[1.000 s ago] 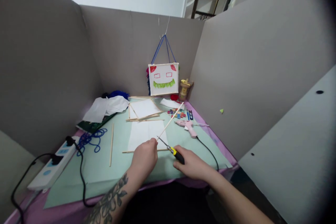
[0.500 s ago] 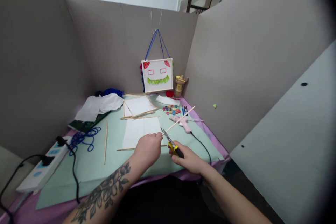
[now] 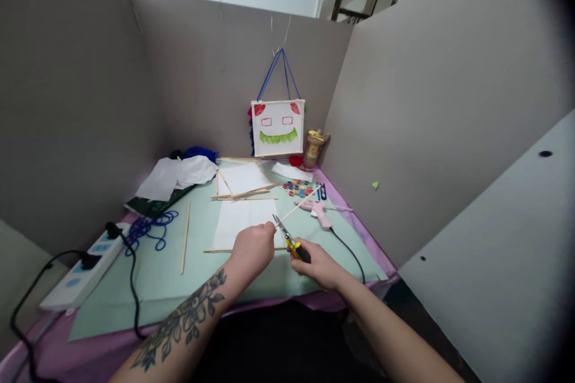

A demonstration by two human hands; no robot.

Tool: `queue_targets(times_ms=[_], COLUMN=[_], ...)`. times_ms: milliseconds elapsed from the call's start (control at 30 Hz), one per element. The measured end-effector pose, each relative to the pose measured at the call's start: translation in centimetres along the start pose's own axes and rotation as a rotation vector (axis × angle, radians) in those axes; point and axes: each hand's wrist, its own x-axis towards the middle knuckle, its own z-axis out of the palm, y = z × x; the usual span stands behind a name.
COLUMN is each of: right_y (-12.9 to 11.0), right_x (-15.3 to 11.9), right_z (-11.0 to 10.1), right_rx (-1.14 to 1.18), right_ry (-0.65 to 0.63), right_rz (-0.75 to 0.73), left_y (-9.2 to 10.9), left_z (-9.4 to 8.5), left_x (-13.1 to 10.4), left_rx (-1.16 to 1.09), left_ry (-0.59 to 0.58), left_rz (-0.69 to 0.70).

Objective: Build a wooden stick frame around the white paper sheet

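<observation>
My left hand (image 3: 254,248) is closed on one end of a thin wooden stick (image 3: 299,204), which slants up and away to the right. In my right hand (image 3: 318,266) are snips with yellow and black handles (image 3: 291,245). Their metal blades lie at the stick, just beside my left fingers; whether they touch it I cannot tell. Beneath my hands lies a white sheet (image 3: 245,221) with a wooden stick along its near edge (image 3: 218,251) and another along its far edge.
A pink glue gun (image 3: 320,213) and small paint pots (image 3: 299,188) lie to the right. On the left are a loose stick (image 3: 185,238), blue cord (image 3: 148,231) and a power strip (image 3: 74,281). A decorated panel (image 3: 278,137) hangs at the back, above a stick-framed sheet (image 3: 242,178).
The view has shifted slightly, so the scene sits a little further right. The far end of the stick has come lower and nearer to the left. Both hands keep their hold.
</observation>
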Motion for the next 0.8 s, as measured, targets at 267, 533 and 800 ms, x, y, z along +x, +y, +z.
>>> queue_targets(times_ms=[267,533,800], right_y=[0.0,2.1,0.8], right_x=[0.9,0.2,-2.2], right_z=[0.9,-1.5,-8.2], right_rx=[-0.027,0.282,0.1], right_ry=[0.099,0.274,0.488], right_rz=[-0.002,0.053,0.009], left_y=[-1.8,-4.3,3.6], left_z=[0.4,1.1,2.2], left_x=[-0.7,-2.2,-2.2], left_rx=[0.002,0.004,-0.525], left_ry=[-0.037,-0.107,-0.32], left_rz=[-0.087,-0.154,0.498])
